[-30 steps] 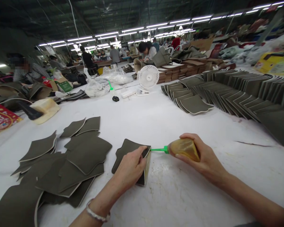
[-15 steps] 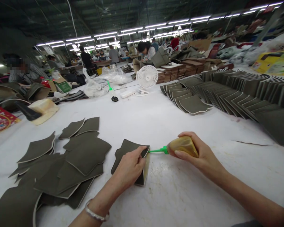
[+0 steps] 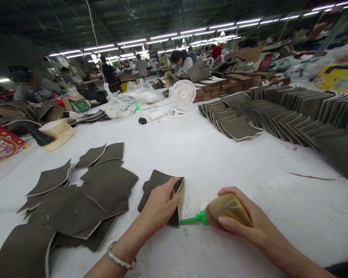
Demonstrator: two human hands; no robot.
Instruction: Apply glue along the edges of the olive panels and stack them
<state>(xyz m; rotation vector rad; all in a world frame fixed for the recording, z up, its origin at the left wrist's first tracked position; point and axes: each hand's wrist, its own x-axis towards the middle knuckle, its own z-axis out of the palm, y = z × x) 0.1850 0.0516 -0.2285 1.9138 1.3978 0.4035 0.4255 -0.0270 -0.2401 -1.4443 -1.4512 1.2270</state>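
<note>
My right hand (image 3: pixel 243 216) is closed around a squeeze bottle of yellowish glue (image 3: pixel 227 210). Its thin green nozzle (image 3: pixel 193 219) points left, and the tip meets the near corner of a dark grey-green leather piece (image 3: pixel 155 183). My left hand (image 3: pixel 162 200) holds that piece against the table, index finger stretched to its far right corner and the other fingers curled in. A wet-looking yellowish strip (image 3: pixel 181 195) runs along the piece's right edge. To the left lies a loose heap of similar leather pieces (image 3: pixel 110 189).
Long fanned rows of like pieces (image 3: pixel 278 112) cover the right back of the white table (image 3: pixel 174 146). A small white fan (image 3: pixel 182 94), plastic bags (image 3: pixel 120 107), and a cream block with a black handle (image 3: pixel 59 135) stand farther back. Several people sit or stand beyond.
My right hand has brought the bottle toward me, its nozzle tip passing from the leather piece's far right corner to the near one. My left hand stays on the piece.
</note>
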